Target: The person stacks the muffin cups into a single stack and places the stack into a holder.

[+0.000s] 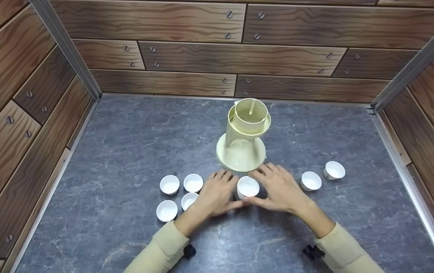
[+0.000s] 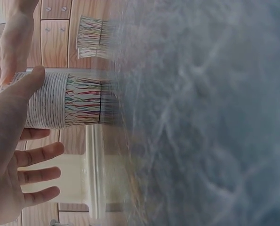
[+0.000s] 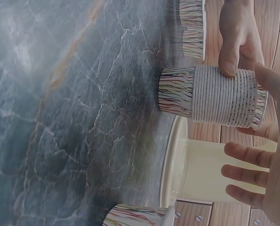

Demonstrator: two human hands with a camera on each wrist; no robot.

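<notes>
A tall stack of small white paper cups (image 1: 248, 186) with nested rims and a coloured line pattern stands upright between both hands. My left hand (image 1: 217, 193) grips it from the left, thumb on the near side, index finger on the far side and the other fingers spread. From the right, my right hand (image 1: 279, 189) holds the same stack in a like way, its thumb and index finger near the top rims (image 3: 245, 96). Right behind the stack stands a cream plastic stand (image 1: 241, 153) with a round base and an upright tube holder.
Several paper cups (image 1: 169, 184) stand in a group to the left, one partly covered by my left wrist. Two more, a nearer cup (image 1: 310, 181) and a farther cup (image 1: 334, 170), stand at the right. Wood-patterned walls (image 1: 190, 57) enclose the grey marbled table (image 1: 126, 151).
</notes>
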